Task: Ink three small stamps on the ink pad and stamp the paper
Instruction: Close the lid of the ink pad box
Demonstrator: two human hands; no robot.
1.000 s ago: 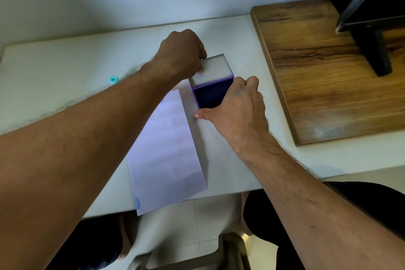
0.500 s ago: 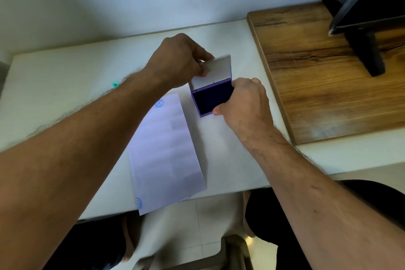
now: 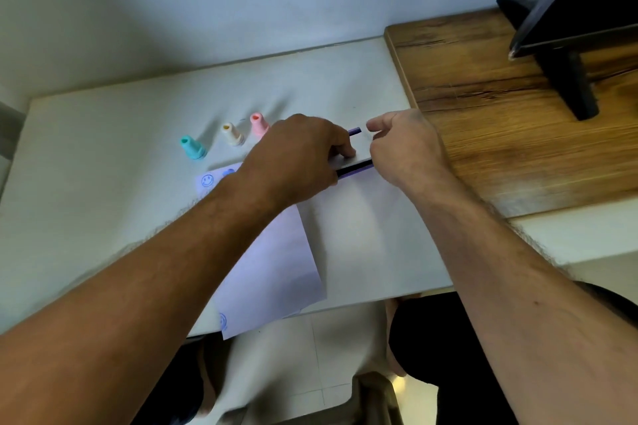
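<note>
Three stamps (image 3: 226, 136) stood untouched on bench (image 3: 103, 183), beyond paper (image 3: 276, 269). Your left hand (image 3: 297, 155) had grip on ink pad (image 3: 355, 167) lid; right hand (image 3: 404, 148) pinched loosely beside it, holding nothing I could tell. Likely lid-handling step. Paper showed smiley prints.

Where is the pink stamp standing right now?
In the head view, the pink stamp stands upright on the white table, rightmost in the row of three, beside the cream stamp and just behind the left hand.

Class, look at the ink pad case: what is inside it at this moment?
Only a dark strip shows through the narrow gap under the lid of the ink pad case. The left hand presses the lid; the rest is covered.
</note>
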